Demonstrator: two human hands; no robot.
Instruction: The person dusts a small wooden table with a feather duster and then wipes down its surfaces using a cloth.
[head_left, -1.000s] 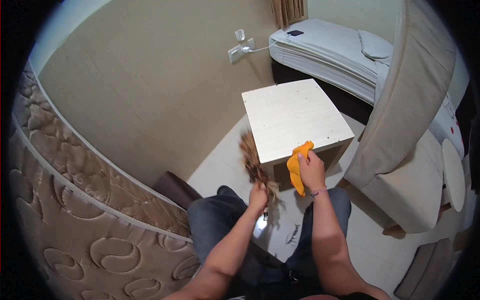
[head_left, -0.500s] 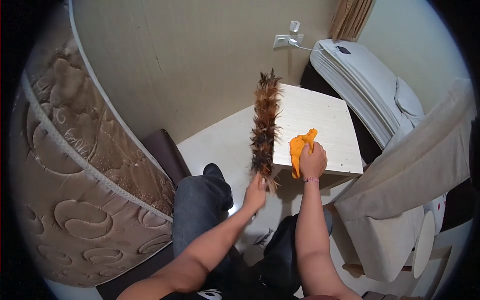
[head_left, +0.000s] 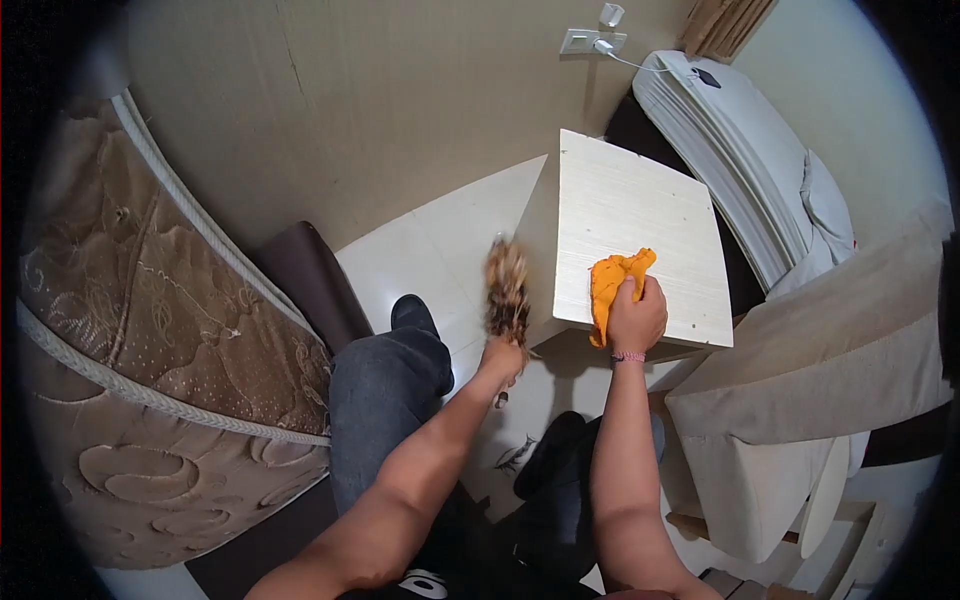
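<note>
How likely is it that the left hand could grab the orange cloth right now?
Probably not: the left hand already holds the feather duster, and the right hand holds the orange cloth at the small table. The hands look fairly close together, though, so putting the duster down might free the way.

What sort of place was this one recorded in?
Most likely a bedroom or small living space: there is a white-covered bed in the corner, a quilted brown mattress at the left, and a small pale table between them.
</note>
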